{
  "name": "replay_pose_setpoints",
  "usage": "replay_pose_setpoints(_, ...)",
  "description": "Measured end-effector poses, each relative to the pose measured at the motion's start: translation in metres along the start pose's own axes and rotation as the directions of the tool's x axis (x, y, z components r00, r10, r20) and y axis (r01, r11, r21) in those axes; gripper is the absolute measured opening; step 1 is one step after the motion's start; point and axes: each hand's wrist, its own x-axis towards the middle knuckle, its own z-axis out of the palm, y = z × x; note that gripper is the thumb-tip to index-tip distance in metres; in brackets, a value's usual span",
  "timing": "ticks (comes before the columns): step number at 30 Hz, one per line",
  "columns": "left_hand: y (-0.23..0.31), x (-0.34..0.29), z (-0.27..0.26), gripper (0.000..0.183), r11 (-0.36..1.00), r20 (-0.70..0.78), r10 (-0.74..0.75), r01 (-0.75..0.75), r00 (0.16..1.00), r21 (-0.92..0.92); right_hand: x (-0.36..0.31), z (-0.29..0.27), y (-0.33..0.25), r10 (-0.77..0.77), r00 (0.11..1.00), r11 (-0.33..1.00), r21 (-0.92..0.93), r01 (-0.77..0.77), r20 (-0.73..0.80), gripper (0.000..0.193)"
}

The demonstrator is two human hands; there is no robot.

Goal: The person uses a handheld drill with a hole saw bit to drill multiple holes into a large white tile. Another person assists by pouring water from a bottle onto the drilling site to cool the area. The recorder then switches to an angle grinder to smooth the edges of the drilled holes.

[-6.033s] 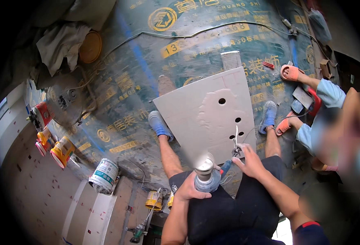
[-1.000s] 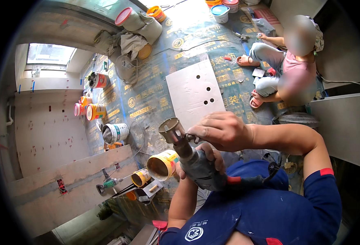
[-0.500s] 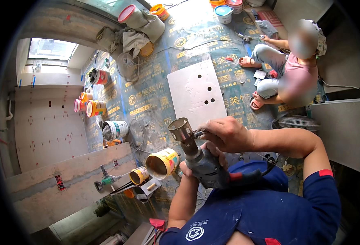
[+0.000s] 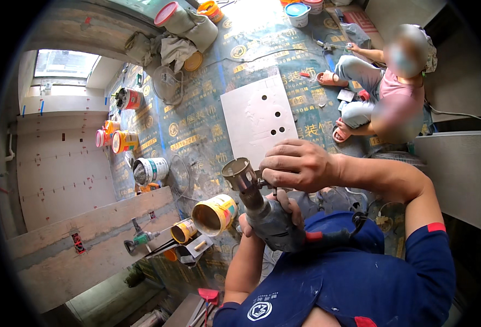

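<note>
My left hand (image 4: 246, 225) is wrapped round the grey body of a power drill (image 4: 276, 226), thumb on one side and fingers on the other. The drill tilts up and away from my chest, and a wide metal hole saw (image 4: 239, 173) sits in its chuck. Beside the chuck, my right hand (image 4: 301, 166) pinches a small metal chuck key (image 4: 261, 183), whose tip meets the chuck's side. My fingers partly hide the key's handle. Beyond the drill, a pale board (image 4: 248, 117) with several round dark holes lies on the floor.
A person (image 4: 401, 90) sits on the floor at the far right, near a round fan grille (image 4: 398, 158). Left of me stand a yellow bucket (image 4: 215, 215) and a white bucket (image 4: 152, 171). A green cordless drill (image 4: 141, 237) rests on the ledge (image 4: 98, 240).
My right hand has moved slightly up and forward, turning over the chuck key, so more of the key shows. The drill stays in my left hand. The whole view has shifted a little.
</note>
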Motion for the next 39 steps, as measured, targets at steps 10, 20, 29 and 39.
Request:
replay_pose_setpoints(10,0.0,0.015,0.009,0.088,0.996,-0.043,0.032,-0.036,0.999,-0.082,0.015,-0.008,0.024,-0.222,0.974,0.94,-0.276,0.199,-0.053,0.017)
replay_pose_setpoints(20,-0.004,0.007,0.005,0.089,0.998,0.055,0.006,-0.003,0.998,-0.066,-0.002,0.007,-0.023,0.32,0.947,0.91,0.28,-0.308,0.0,0.03)
replay_pose_setpoints(29,0.004,-0.003,0.049,0.094,0.884,-0.567,0.251,0.053,0.785,0.464,-0.025,0.013,-0.029,0.413,0.91,0.893,0.208,-0.399,-0.025,0.032)
replay_pose_setpoints(39,0.004,-0.005,0.048,0.056,0.66,-0.619,0.444,0.23,0.648,0.715,0.022,-0.016,-0.055,0.239,0.942,0.956,-0.225,-0.186,0.235,0.031)
